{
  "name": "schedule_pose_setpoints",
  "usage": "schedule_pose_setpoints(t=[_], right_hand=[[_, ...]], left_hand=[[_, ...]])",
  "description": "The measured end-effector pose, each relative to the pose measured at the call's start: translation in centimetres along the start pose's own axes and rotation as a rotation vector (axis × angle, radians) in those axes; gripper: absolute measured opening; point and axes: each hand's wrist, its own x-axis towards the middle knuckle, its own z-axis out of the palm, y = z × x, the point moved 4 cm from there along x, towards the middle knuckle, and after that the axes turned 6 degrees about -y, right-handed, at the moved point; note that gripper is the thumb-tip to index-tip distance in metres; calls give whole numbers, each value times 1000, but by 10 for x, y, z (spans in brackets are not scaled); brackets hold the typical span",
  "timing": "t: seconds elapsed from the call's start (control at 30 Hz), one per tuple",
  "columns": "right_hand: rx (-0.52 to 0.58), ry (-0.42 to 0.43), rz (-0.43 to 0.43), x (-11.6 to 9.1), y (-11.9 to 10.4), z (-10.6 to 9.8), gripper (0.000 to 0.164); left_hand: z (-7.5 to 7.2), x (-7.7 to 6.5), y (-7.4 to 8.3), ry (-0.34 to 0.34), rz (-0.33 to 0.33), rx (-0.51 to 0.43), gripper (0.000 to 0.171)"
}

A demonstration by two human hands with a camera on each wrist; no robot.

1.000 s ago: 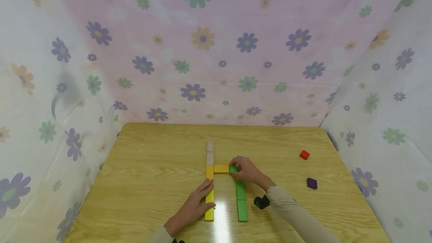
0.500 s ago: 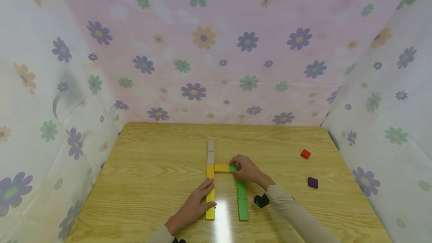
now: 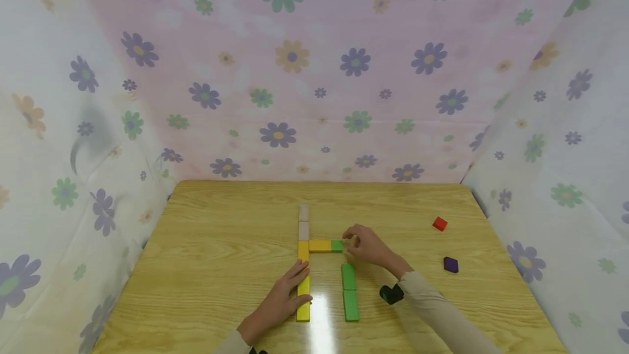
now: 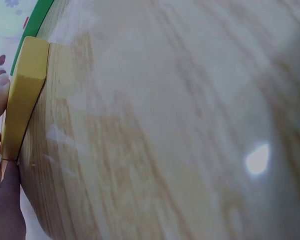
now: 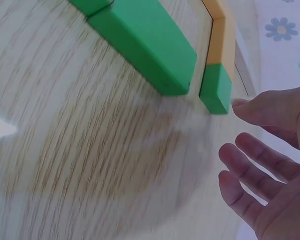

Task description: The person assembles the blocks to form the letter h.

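Note:
In the head view a column of yellow blocks (image 3: 303,285) runs up the middle of the table, with two pale wooden blocks (image 3: 303,222) in line at its far end. My left hand (image 3: 281,296) rests on the column, fingers and thumb spread along it. Extending right from the column are an orange-yellow block (image 3: 320,246) and a small green block (image 3: 336,246), end to end. Just right of the small green block is my right hand (image 3: 371,246), fingers parted and holding nothing. In the right wrist view its thumb (image 5: 252,107) is close to that block's end.
Two longer green blocks (image 3: 349,293) lie end to end nearer the person, separate from the small green one. Toward the table's right side are a red block (image 3: 439,224) and a dark purple block (image 3: 450,265). Flower-patterned cloth (image 3: 314,97) surrounds the table.
My right hand has let go of the small green block and drawn back slightly to the right, its fingers parting. The left hand stays on the yellow blocks.

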Motion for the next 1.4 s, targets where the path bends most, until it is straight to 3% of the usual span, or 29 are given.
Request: schedule_pose_setpoints(t=[0.5,0.87,1.4], right_hand=[[-64,54,-14,-41,17,-33,26],[-63,100,82,-75,32,-57,25],[-138,210,141,-120,58,-80,25]], left_hand=[[-1,-1,3,7,4,7,62],[0,1,3,-10,-6,5,63],[0,-1,1,-5,2,6,64]])
